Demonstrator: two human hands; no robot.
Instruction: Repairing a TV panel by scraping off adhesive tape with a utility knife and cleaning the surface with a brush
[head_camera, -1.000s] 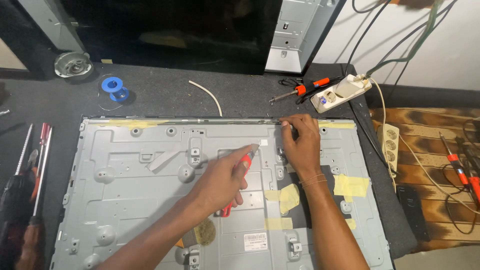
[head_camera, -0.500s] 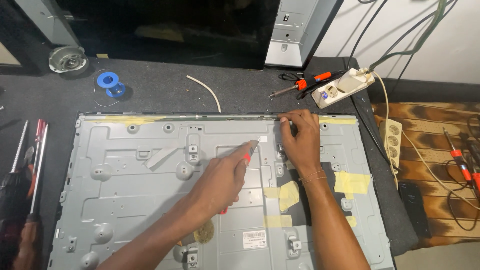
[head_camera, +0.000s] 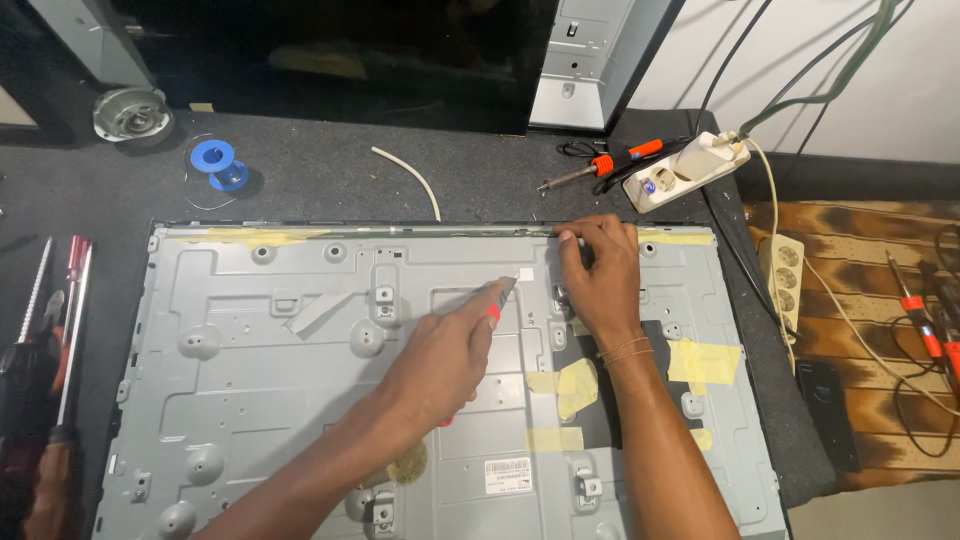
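Left hand (head_camera: 445, 355) clenched around a red-handled tool (head_camera: 491, 316), tip aimed at a small white square label (head_camera: 524, 273) on the grey metal back panel of a flat screen (head_camera: 250, 390). Right hand (head_camera: 600, 275) pressed flat-fingered at the panel's top edge, fingertips (head_camera: 567, 237) pinching or pushing at the rim (grip on anything not discernible). Panel lying face down across the dark felt-covered bench (head_camera: 330, 180), filling most of the view.

Yellow masking-tape strips (head_camera: 705, 360) stuck right of the wrist, more pale pieces near the centre (head_camera: 565, 385), a long strip along the upper left rim (head_camera: 255, 237). White rectangular sticker with a barcode (head_camera: 508, 475) low on the panel, between the forearms. Grey tape strip (head_camera: 315, 312) slanted at left.

Beyond the panel: blue spool (head_camera: 217, 160), short white cable piece (head_camera: 410, 180), orange-handled soldering iron (head_camera: 600, 167), white power strip (head_camera: 685, 172). Screwdrivers (head_camera: 65, 330) at far left.
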